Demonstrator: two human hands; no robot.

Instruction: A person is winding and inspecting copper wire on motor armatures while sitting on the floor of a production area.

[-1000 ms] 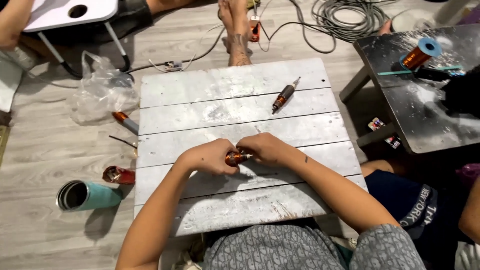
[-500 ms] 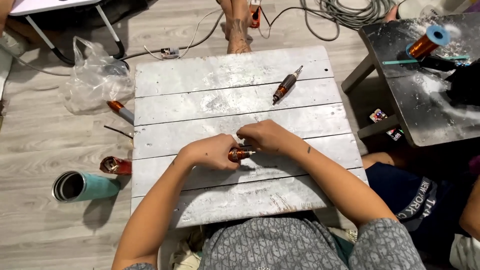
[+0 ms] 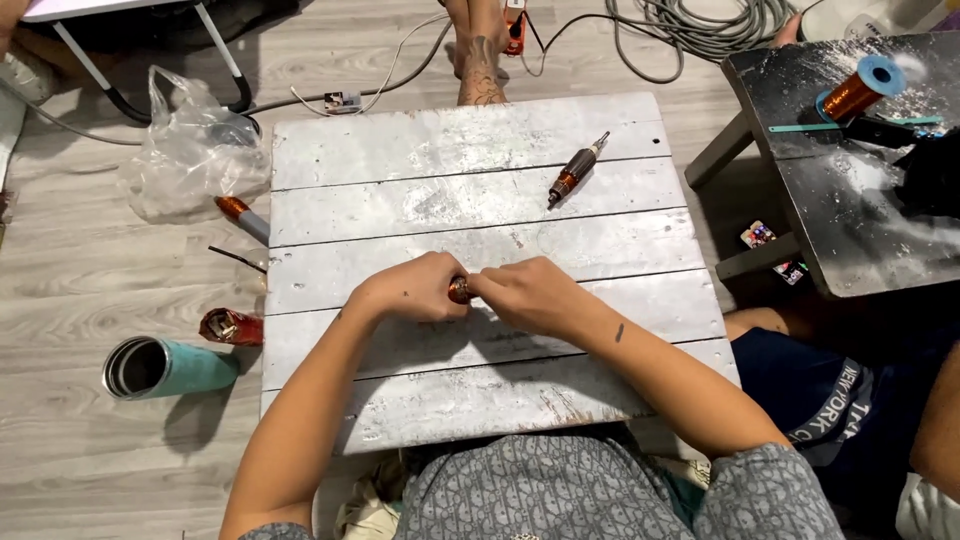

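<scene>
Both my hands meet over the middle of a low white plank table. Between them is a small copper-wound motor rotor, of which only a short brown piece shows. My left hand wraps around its left end and my right hand pinches its right end with the fingertips. Farther back on the table lies a second copper-wound rotor on a shaft, apart from both hands.
On the floor at left lie a teal metal cup on its side, a crumpled red packet, a copper-tipped tool and a clear plastic bag. A dark side table at right carries a copper wire spool. Someone's bare feet and coiled cables lie beyond the table; another person sits at right.
My hands stay closed on the rotor in the same spot, with small finger shifts. The view has tilted slightly, so the table sits a little higher and closer in frame.
</scene>
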